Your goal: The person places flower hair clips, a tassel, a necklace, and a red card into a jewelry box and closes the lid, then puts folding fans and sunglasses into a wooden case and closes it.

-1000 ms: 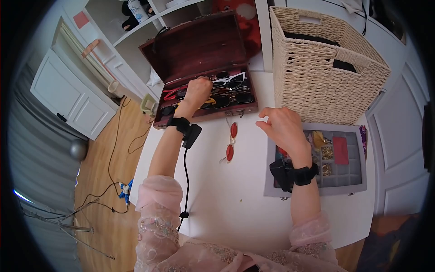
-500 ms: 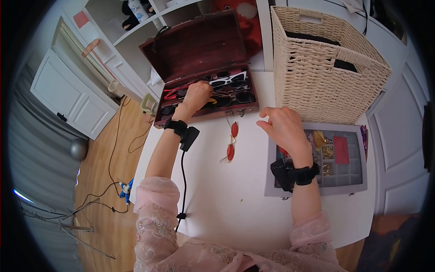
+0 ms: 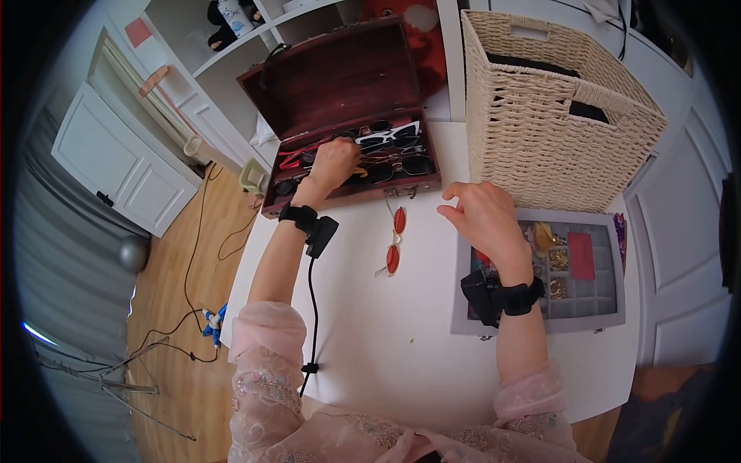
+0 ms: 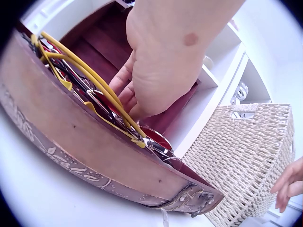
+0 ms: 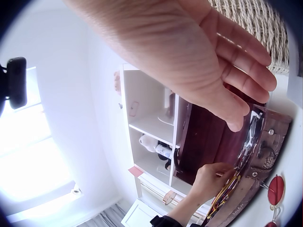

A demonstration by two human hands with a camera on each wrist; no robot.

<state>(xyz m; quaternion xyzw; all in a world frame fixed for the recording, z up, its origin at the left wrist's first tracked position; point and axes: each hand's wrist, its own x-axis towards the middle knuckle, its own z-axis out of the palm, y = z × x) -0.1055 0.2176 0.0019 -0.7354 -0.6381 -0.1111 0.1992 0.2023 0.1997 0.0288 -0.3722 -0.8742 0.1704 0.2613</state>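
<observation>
An open dark red wooden case (image 3: 324,116) at the back of the table holds several pairs of sunglasses, among them a white-framed pair (image 3: 390,137) and a yellow-framed pair (image 4: 78,64). My left hand (image 3: 335,163) reaches down among them, fingers bent and partly hidden behind the yellow frame in the left wrist view; I cannot tell whether they grip a pair. Red-lensed sunglasses (image 3: 394,243) lie on the table in front of the case. My right hand (image 3: 485,220) hovers with loosely bent, empty fingers over the near-left part of a grey compartment box (image 3: 598,309).
Behind my right hand stands a tall woven basket (image 3: 540,139) with dark contents. The grey box holds jewellery and a red card (image 3: 580,256). White shelves (image 3: 239,85) rise behind the case. A black cable (image 3: 312,324) runs from the left wrist across the white table (image 3: 370,347).
My left hand shifts slightly down and toward me within the case, then stays nearly still. The right hand and the red-lensed sunglasses keep their places.
</observation>
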